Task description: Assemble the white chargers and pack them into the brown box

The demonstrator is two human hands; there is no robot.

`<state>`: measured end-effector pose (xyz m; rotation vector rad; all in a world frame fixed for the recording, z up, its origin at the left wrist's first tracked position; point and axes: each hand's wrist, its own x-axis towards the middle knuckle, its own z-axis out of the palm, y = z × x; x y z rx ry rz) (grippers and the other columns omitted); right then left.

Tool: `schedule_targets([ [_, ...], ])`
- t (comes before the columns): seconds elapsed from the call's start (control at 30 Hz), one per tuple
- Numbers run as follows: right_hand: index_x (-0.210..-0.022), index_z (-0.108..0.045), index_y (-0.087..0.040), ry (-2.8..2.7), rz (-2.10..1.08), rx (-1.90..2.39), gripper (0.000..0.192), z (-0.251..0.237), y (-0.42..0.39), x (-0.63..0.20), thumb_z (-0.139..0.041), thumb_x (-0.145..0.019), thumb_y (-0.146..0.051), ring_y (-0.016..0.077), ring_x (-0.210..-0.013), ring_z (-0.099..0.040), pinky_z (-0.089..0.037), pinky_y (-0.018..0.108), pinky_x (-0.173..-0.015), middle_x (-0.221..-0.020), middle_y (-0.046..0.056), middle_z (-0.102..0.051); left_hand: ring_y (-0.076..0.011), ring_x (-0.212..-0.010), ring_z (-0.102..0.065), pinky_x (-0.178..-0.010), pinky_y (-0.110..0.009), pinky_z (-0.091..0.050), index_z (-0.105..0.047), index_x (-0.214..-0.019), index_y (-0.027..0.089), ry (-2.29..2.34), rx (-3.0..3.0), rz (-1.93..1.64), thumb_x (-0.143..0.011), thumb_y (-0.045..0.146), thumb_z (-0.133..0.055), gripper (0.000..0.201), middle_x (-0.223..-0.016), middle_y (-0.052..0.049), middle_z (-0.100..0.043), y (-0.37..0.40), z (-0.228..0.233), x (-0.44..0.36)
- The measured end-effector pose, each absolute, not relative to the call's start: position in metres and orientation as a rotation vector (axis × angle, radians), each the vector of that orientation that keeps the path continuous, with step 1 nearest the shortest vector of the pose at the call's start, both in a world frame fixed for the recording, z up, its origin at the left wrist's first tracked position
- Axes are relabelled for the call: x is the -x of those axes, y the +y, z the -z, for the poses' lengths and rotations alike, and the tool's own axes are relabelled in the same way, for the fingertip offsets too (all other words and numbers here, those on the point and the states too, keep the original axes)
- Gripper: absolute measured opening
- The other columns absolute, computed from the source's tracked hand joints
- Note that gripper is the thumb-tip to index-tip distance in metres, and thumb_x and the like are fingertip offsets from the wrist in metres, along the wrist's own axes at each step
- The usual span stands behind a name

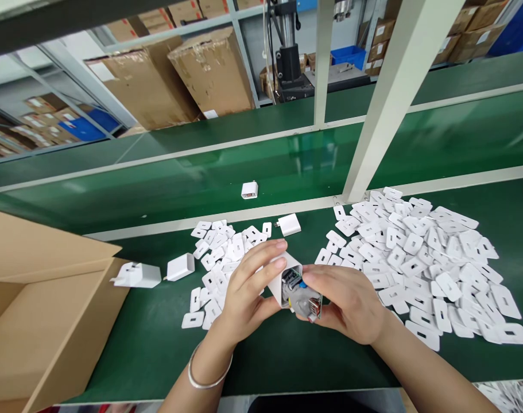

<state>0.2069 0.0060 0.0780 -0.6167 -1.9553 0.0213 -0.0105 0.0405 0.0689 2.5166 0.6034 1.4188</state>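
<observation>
1. The white charger shell [282, 274] lay between the two hands, just above the near edge of the green bench [261, 350], its open end turned toward the right hand.
2. The circuit board [306, 298] sat partly inside that open end, its grey and blue parts showing, its outer end projecting toward the right palm.
3. The left hand [248, 292] was curled around the shell, fingers across the top and thumb beneath: a closed grasp on the shell.
4. The right hand [351, 304] pinched the board, thumb on its upper side, the remaining fingers folded under it.
5. A small heap of white cover plates [213, 252] lay behind the left hand; a larger heap [425, 258] spread beside the right hand.
6. Three finished chargers [180, 267] rested near an open carton [41, 310] at the left.
</observation>
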Motion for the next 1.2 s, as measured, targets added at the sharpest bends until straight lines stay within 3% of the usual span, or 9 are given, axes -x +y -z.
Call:
schedule_targets([
  [0.3, -0.161, -0.037, -0.015, -1.964, -0.039, 0.61, 0.061, -0.076, 0.006, -0.209, -0.061, -0.106, -0.024, 0.0205, -0.104, -0.08, -0.068, 0.033, -0.093, -0.109, 0.01, -0.082, -0.0288, -0.134, -0.064, -0.108, -0.051, -0.06, -0.038, -0.162, 0.031, 0.616, -2.498, -1.427, -0.106, 0.036, -0.059, 0.06, -0.15, -0.014, -0.059, 0.04, -0.068, 0.01],
  [0.47, -0.161, -0.038, -0.016, -1.957, -0.046, 0.622, 0.058, -0.077, 0.006, -0.208, -0.059, -0.108, -0.026, 0.0199, -0.102, -0.08, -0.068, 0.032, -0.091, -0.108, 0.008, -0.082, -0.0275, -0.133, -0.065, -0.106, -0.05, -0.061, -0.037, -0.162, 0.035, 0.625, -2.506, -1.441, -0.106, 0.037, -0.059, 0.06, -0.147, -0.011, -0.061, 0.041, -0.068, 0.009],
  [0.67, -0.157, -0.041, -0.017, -1.943, -0.062, 0.644, 0.053, -0.078, 0.006, -0.208, -0.058, -0.109, -0.029, 0.0199, -0.103, -0.08, -0.068, 0.03, -0.086, -0.109, 0.009, -0.081, -0.0277, -0.134, -0.063, -0.109, -0.048, -0.059, -0.038, -0.163, 0.03, 0.593, -2.499, -1.448, -0.106, 0.036, -0.059, 0.06, -0.146, -0.013, -0.06, 0.041, -0.068, 0.008],
  [0.87, -0.147, -0.052, -0.027, -1.88, -0.385, 0.854, 0.045, -0.086, 0.003, -0.21, -0.061, -0.106, -0.045, 0.019, -0.092, -0.08, -0.067, 0.026, -0.076, -0.116, 0.007, -0.078, -0.026, -0.119, -0.067, -0.098, -0.04, -0.059, -0.04, -0.162, 0.03, 0.72, -2.527, -1.401, -0.105, 0.047, -0.058, 0.062, -0.133, -0.013, -0.066, 0.039, -0.07, 0.009],
  [1.2, -0.142, -0.058, -0.027, -1.763, -0.611, 0.838, 0.045, -0.082, 0.006, -0.209, -0.071, -0.101, -0.041, 0.0198, -0.096, -0.078, -0.067, 0.028, -0.081, -0.119, 0.007, -0.076, -0.0275, -0.119, -0.066, -0.098, -0.04, -0.056, -0.041, -0.162, 0.029, 0.837, -2.505, -1.358, -0.104, 0.053, -0.058, 0.065, -0.134, -0.013, -0.068, 0.037, -0.067, 0.009],
])
